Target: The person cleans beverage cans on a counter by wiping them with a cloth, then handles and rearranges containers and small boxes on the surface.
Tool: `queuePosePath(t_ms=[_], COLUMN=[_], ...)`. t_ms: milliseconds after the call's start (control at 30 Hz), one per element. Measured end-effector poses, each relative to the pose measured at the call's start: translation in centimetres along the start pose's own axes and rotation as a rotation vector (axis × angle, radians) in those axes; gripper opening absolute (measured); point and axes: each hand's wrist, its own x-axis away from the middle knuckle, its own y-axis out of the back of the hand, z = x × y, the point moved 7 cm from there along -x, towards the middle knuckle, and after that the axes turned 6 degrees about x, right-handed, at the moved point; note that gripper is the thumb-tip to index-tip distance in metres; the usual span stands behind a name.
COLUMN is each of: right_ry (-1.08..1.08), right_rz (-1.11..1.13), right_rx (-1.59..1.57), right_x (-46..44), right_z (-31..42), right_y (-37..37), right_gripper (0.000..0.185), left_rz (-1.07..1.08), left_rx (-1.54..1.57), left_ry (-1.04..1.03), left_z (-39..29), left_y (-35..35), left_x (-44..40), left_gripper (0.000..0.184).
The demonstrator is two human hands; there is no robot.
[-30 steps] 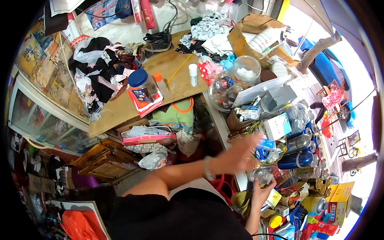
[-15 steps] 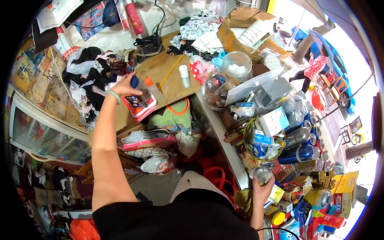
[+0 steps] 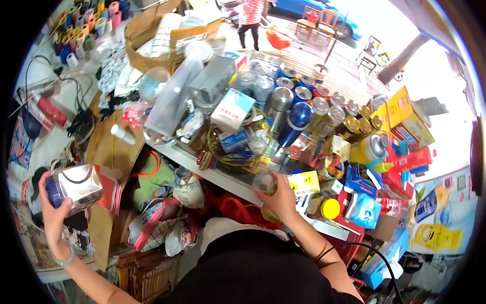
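My left hand [image 3: 54,205] is closed around a clear plastic jar [image 3: 78,186] with a dark blue lid. It holds the jar tipped on its side above the wooden table [image 3: 104,147]; glare hides the contents. Behind the jar is a red-and-white packet [image 3: 109,190]. My right hand [image 3: 281,195] grips a small clear container [image 3: 264,182] at the edge of the crowded counter. Whether that container has a lid, I cannot tell. A yellow-and-white box [image 3: 304,183] lies beside the right hand.
A white-capped bottle [image 3: 123,134] lies on the table. Cans, a blue bottle [image 3: 295,124] and a basket [image 3: 223,154] of small items crowd the counter. Bags, including a green bag [image 3: 151,175], fill the space below. A person [image 3: 250,17] is outside.
The view has turned right. My left hand has raised the blue-lidded jar off the tabletop and drawn it nearer. My right hand still holds the small clear container.
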Motion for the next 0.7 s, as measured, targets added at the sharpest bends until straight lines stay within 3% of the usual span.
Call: queuePosePath(t_ms=[67,133,233,267,300,367,400,433,500,700], right_ry=[0.028,0.040,0.058,0.076,0.096,0.040,0.103,0.166,0.089,0.018], right_rz=[0.013,0.018,0.016,0.024,0.032,0.119,0.031,-0.058,-0.032,0.069], right_rx=[-0.021,-0.034,-0.031,-0.044,-0.057,-0.017,-0.046,-0.073,-0.112,-0.044], right_x=[0.0,0.0,0.3,0.4,0.4,0.5,0.8,0.9,0.9,0.9], right_z=[0.5,0.6,0.4,0.5,0.6,0.1,0.1,0.3,0.1,-0.5], right_y=[0.0,0.4,0.5,0.4,0.5,0.0,0.0,0.3,0.5,-0.4], right_gripper=[0.071,0.070,0.067,0.066,0.066,0.065,0.066,0.067,0.070,0.076], left_rz=[0.071,0.188,0.491,0.594,0.633,0.669,0.785,0.830,0.879,0.809], left_rx=[0.020,0.210,0.343,0.253,0.170,0.167,0.110,0.082,-0.183,-0.321], left_ry=[-0.208,-0.180,-0.305,-0.434,-0.727,-0.915,-0.802,-0.832,-0.692,-0.823], left_z=[-6.3,-12.1,-20.4,-23.0,-24.9,-27.8,-28.3,-29.1,-29.7,-28.6], left_y=[-3.8,-10.0,-20.6,-24.1,-27.8,-34.9,-38.6,-41.4,-45.6,-53.4], left_x=[0.2,0.4,0.8,1.2,1.4,3.0,3.3,4.1,5.3,7.5], left_gripper=[0.096,0.103,0.100,0.094,0.089,0.090,0.091,0.092,0.094,0.094])
